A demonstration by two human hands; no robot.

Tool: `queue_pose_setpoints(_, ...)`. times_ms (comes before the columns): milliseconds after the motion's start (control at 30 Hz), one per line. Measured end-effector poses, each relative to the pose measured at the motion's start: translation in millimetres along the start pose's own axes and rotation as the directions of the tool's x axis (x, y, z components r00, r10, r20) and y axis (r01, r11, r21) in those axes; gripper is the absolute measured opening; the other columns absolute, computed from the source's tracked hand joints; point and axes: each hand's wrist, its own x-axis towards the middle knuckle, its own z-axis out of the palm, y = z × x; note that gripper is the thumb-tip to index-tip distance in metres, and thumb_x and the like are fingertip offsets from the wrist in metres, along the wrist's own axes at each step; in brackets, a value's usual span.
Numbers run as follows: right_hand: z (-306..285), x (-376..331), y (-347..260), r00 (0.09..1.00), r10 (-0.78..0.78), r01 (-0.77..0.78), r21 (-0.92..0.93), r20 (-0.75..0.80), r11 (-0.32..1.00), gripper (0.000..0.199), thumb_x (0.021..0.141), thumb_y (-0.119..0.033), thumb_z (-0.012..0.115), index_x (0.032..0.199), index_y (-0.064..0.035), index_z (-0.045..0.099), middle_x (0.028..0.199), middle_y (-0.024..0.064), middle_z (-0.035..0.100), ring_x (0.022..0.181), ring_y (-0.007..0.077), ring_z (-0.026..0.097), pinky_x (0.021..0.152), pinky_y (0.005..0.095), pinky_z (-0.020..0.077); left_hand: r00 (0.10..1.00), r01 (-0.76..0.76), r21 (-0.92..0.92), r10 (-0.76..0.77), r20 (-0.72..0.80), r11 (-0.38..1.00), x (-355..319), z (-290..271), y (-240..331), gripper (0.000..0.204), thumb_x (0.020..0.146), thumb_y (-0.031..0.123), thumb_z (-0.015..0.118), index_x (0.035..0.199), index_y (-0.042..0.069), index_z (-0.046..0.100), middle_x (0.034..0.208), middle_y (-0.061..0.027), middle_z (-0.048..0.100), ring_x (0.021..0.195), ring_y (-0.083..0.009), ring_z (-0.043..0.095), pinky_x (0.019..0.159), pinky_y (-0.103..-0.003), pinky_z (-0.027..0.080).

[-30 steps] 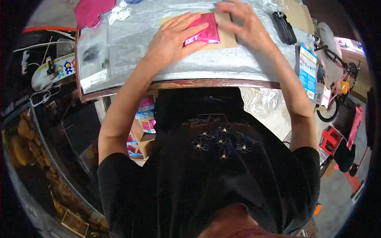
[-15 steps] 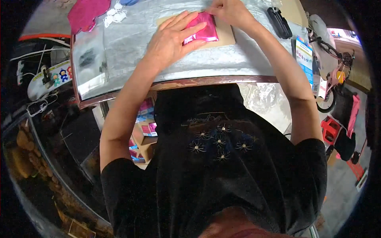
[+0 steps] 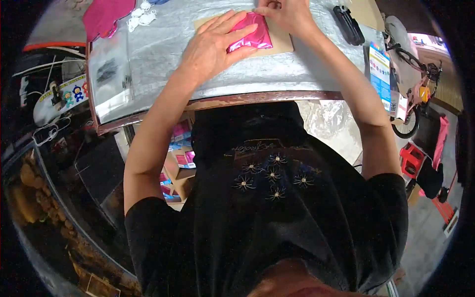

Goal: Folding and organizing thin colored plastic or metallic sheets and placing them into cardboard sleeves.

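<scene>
A shiny pink foil packet [image 3: 258, 35] lies on a flat piece of brown cardboard [image 3: 283, 43] near the far side of the table. My left hand [image 3: 213, 43] rests flat across the packet's left part, fingers stretched out and pressing it down. At the packet's far right corner, my right hand [image 3: 286, 14] has its fingers curled together in a pinch. What sits between those fingertips is hidden.
Silvery sheeting covers the table [image 3: 158, 64]. White stringy bundles [image 3: 140, 17] and a dark pink cloth-like piece [image 3: 106, 17] lie far left. A black tool-like object [image 3: 348, 25] and a printed blue-and-white card package [image 3: 380, 74] are at right. Below, a cardboard box [image 3: 180, 173] holds pink-and-blue packs.
My right hand has shifted slightly left and down at the packet's far corner. My left hand stays flat on the packet.
</scene>
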Motion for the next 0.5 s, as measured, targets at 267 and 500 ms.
queue_pose_setpoints(267,-10,-31,28,0.890,-0.455,0.455,0.022,0.022,0.890,0.052,0.080,-0.042,0.080,0.124,-0.0151,0.071,0.134,0.0055,0.065,0.143,0.0372,0.039,0.116,0.0602,0.0162,0.999,0.001,-0.041,0.001,0.035,0.999,0,-2,0,0.047,0.093,0.038,0.068,0.138,0.024,0.062,0.150,-0.0098,0.051,0.140,-0.0339,0.045,0.116,-0.046,0.035)
queue_pose_setpoints(500,-22,-33,30,0.892,-0.412,0.421,-0.010,0.186,0.907,0.072,0.081,-0.050,0.077,0.142,-0.0159,0.058,0.144,0.0075,0.058,0.149,0.0387,0.028,0.120,0.0638,0.0051,0.995,-0.032,-0.048,0.036,0.098,0.998,8,-12,8,0.043,0.099,0.030,0.061,0.141,0.022,0.060,0.151,-0.0129,0.049,0.140,-0.0350,0.044,0.117,-0.046,0.034)
